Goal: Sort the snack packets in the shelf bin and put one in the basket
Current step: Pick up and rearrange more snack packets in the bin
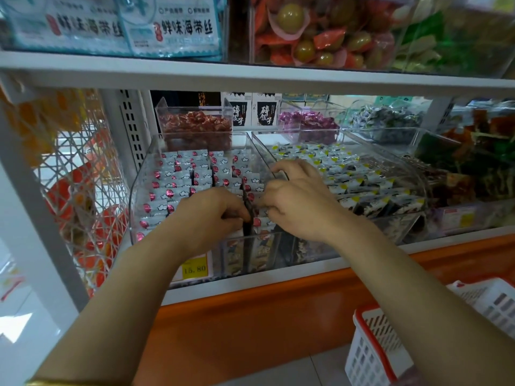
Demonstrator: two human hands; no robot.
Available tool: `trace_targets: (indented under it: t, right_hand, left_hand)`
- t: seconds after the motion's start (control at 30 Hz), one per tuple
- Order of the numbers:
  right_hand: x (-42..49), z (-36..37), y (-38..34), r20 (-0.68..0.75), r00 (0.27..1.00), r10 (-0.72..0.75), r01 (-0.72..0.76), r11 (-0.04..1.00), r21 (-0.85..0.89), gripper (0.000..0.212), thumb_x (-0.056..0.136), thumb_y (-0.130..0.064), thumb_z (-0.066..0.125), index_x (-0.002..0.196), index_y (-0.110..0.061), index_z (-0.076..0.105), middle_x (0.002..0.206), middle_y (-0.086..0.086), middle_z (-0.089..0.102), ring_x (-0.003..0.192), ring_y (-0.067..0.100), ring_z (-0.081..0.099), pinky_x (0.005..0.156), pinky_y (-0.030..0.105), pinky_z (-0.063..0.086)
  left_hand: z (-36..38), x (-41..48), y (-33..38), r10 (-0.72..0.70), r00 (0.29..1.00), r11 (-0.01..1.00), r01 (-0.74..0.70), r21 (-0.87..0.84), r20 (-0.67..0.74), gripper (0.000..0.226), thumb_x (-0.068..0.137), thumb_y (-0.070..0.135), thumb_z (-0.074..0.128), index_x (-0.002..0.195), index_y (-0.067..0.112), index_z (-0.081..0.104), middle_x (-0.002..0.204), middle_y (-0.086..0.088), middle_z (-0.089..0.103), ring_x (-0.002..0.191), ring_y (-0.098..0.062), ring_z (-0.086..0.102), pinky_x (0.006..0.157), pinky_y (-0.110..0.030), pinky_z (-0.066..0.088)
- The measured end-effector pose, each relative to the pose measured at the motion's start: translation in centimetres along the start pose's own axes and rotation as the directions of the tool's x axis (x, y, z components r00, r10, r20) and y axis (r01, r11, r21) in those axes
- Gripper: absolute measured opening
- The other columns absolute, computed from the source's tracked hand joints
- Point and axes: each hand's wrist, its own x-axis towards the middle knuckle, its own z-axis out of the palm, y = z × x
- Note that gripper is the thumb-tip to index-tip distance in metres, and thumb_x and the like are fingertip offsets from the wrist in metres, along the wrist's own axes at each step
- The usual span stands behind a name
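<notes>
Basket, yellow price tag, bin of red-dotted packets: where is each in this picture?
basket (370, 355), head view, its white slotted side wall.
yellow price tag (195, 270), head view, its printed face.
shelf bin (134, 215), head view, its clear left front corner.

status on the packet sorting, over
Grip on packets with left hand and right hand, inside the bin. Rest standing in rows. Path to basket clear.

L hand (207, 215), R hand (299, 207) among pkts (178, 185)

The white shelf (237, 282) carries clear bins (138, 188) of snack packets (178, 185) standing side by side.
</notes>
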Motion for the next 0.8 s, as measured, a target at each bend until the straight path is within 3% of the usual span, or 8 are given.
trace_targets:
  t: [0.1,0.27,0.33,0.43,0.53,0.67,0.8]
  right_hand:
    - [0.0,-0.3,0.2,0.043,0.999,-0.013,0.012,1.0,0.019,0.028,0.093,-0.028,0.047,0.112,-0.029,0.068,0.113,-0.012,0.064,0.135,0.019,0.024,0.116,0.049,0.005]
    - [1.4,-1.1,0.0,-0.152,0.98,0.127,-0.092,0.971,0.221,0.028,0.09,-0.016,0.053,0.111,-0.024,0.069,0.115,0.002,0.065,0.118,0.02,0.042,0.099,0.037,0.032]
    - [2.5,-1.2,-0.1,-0.169,0.975,0.144,-0.112,0.975,0.19,0.026,0.09,-0.016,0.055,0.111,-0.022,0.068,0.113,0.003,0.065,0.115,0.021,0.044,0.096,0.036,0.036]
    - [4.0,-0.8,-0.1,-0.06,0.991,0.123,-0.121,0.992,0.042,0.02,0.088,-0.021,0.06,0.105,-0.022,0.07,0.114,0.005,0.061,0.119,0.023,0.04,0.1,0.04,0.032]
    - [4.7,-0.5,-0.4,-0.004,0.994,0.105,-0.105,0.994,-0.04,0.01,0.085,-0.022,0.065,0.093,-0.02,0.068,0.108,0.003,0.058,0.121,0.022,0.036,0.101,0.04,0.029]
    - [4.5,-0.7,-0.1,-0.052,0.991,0.12,-0.115,0.99,0.087,0.005,0.086,-0.02,0.064,0.09,-0.019,0.066,0.106,0.003,0.062,0.115,0.022,0.042,0.099,0.039,0.033]
    - [3.6,-1.5,0.4,-0.195,0.958,0.209,-0.159,0.957,0.245,0.01,0.09,-0.016,0.058,0.095,-0.01,0.065,0.103,0.005,0.064,0.102,0.023,0.05,0.083,0.034,0.043]
  left_hand:
    - [-0.2,-0.1,-0.3,-0.02,0.999,0.994,0.023,0.104,-0.032,0.015,0.089,0.016,0.058,0.096,0.022,0.069,0.1,0.002,0.06,0.097,-0.02,0.054,0.095,-0.046,0.042]
    - [-0.1,-0.1,-0.1,-0.001,0.996,0.995,0.01,0.098,-0.089,0.018,0.087,0.021,0.061,0.103,0.022,0.068,0.101,0.001,0.06,0.096,-0.021,0.054,0.093,-0.046,0.043]
    - [-0.1,-0.2,-0.1,0.005,0.995,0.996,0.005,0.09,-0.101,0.017,0.087,0.023,0.062,0.103,0.021,0.068,0.1,0.001,0.06,0.094,-0.02,0.054,0.092,-0.045,0.044]
    - [-0.2,-0.2,-0.2,0.008,0.992,0.998,0.0,0.061,-0.125,0.019,0.086,0.022,0.063,0.104,0.021,0.068,0.099,0.001,0.059,0.092,-0.017,0.053,0.089,-0.041,0.045]
    - [-0.4,-0.2,-0.4,0.002,0.984,1.0,0.003,0.03,-0.177,0.021,0.085,0.021,0.064,0.106,0.021,0.068,0.096,0.003,0.055,0.088,-0.014,0.052,0.083,-0.032,0.046]
    - [-0.7,-0.1,-0.5,-0.005,0.967,1.0,0.01,0.018,-0.256,0.021,0.088,0.016,0.06,0.107,0.016,0.068,0.1,0.001,0.058,0.089,-0.013,0.051,0.079,-0.024,0.043]
    - [-0.9,-0.2,-0.6,-0.051,0.929,0.998,0.033,-0.055,-0.366,0.023,0.09,0.013,0.055,0.109,0.014,0.068,0.088,0.01,0.052,0.067,0.004,0.046,0.053,-0.001,0.037]
